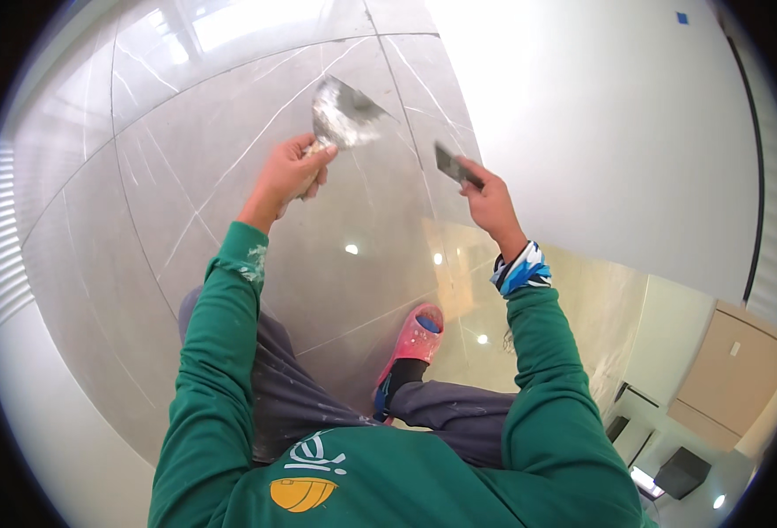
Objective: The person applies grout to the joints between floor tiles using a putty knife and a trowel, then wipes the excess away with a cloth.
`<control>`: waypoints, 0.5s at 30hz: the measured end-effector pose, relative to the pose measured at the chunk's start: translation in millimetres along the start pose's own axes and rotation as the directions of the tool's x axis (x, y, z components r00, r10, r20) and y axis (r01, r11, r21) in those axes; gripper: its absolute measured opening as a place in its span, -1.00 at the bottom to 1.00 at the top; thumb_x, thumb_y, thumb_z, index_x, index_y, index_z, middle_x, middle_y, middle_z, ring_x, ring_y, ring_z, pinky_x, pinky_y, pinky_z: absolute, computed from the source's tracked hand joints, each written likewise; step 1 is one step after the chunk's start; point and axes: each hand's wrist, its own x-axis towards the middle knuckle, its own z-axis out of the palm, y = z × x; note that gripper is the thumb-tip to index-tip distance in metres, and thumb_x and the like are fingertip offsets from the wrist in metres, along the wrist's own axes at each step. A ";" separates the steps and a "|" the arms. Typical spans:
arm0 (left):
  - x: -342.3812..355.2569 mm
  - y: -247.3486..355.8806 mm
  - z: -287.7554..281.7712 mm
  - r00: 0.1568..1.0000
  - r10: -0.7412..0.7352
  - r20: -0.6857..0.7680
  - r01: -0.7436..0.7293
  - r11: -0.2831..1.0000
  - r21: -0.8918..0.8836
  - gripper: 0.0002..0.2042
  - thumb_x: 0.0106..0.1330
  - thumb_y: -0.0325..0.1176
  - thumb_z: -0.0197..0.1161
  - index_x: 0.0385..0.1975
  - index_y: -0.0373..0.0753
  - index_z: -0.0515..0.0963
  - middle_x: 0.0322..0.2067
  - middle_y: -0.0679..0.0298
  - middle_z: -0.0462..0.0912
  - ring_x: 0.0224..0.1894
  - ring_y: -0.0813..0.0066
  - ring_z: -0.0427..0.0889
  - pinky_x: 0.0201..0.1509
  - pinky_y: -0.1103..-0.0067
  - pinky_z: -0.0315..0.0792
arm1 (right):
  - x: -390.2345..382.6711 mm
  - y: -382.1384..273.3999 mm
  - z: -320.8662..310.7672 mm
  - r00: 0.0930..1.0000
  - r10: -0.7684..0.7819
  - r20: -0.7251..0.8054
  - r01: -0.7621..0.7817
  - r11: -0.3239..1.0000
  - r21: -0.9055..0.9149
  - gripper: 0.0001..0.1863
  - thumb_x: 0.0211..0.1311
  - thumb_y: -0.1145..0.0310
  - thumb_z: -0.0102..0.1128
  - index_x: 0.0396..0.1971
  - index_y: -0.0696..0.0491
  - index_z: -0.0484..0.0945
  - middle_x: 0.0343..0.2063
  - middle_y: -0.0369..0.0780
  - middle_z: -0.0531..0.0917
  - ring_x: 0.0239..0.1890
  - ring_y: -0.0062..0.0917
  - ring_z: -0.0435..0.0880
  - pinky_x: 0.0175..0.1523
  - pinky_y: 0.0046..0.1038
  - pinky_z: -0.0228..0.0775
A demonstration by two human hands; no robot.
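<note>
seen from above, a person's left hand [293, 174] grips a wide putty knife [340, 119] by its handle, the blurred blade smeared with whitish paste and raised over grey veined floor tiles [221, 176]. the right hand [492, 202], apart from it, pinches a small dark flat tool [450, 165] between thumb and fingers, near a large white panel [608, 132].

Scraper [344, 116] is held in left hand [295, 172] toward twelve o'clock; tool [448, 164] is held in right hand [491, 201] at one.
</note>
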 end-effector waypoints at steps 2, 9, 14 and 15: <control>-40.1 -3.7 36.2 0.994 -0.015 0.104 0.014 1.000 0.001 -0.77 0.51 -0.15 0.31 -0.11 -0.19 0.59 -0.60 0.41 0.55 -0.71 0.73 0.40 -0.64 0.68 0.23 | -50.6 -22.1 -22.2 0.992 -0.084 -0.091 0.099 0.978 0.185 -0.50 0.42 0.65 0.10 0.34 0.13 0.50 0.08 -0.15 0.72 -0.01 -0.44 0.76 0.16 -0.41 0.56; -59.0 1.6 156.0 0.987 -0.130 0.096 0.125 0.990 0.060 -0.70 0.51 -0.11 0.29 0.01 -0.19 0.59 -0.57 0.39 0.54 -0.70 0.76 0.40 -0.64 0.73 0.27 | -25.3 47.2 -59.3 0.907 -0.392 -0.157 0.412 0.739 0.533 -0.45 0.45 0.71 -0.02 0.40 0.12 0.43 0.08 -0.05 0.72 0.16 -0.44 0.72 0.26 -0.46 0.47; -91.5 1.9 153.6 0.969 0.001 0.247 0.006 1.000 -0.026 -0.67 0.53 -0.13 0.29 0.06 -0.24 0.58 -0.58 0.36 0.54 -0.69 0.76 0.42 -0.64 0.76 0.29 | -58.8 32.7 -53.6 0.705 -0.698 -0.125 0.703 0.666 0.249 -0.22 0.15 0.88 -0.13 0.39 0.01 0.45 0.32 -0.06 0.56 0.35 -0.17 0.57 0.42 -0.35 0.38; -104.6 3.8 164.5 0.969 0.000 0.247 -0.002 1.000 0.010 -0.67 0.53 -0.13 0.28 0.07 -0.25 0.58 -0.59 0.36 0.54 -0.69 0.76 0.42 -0.64 0.75 0.30 | -74.5 31.4 -67.1 0.708 -0.703 -0.061 0.702 0.693 0.166 -0.17 0.11 0.89 -0.13 0.40 -0.03 0.45 0.35 -0.06 0.53 0.34 -0.12 0.56 0.43 -0.32 0.39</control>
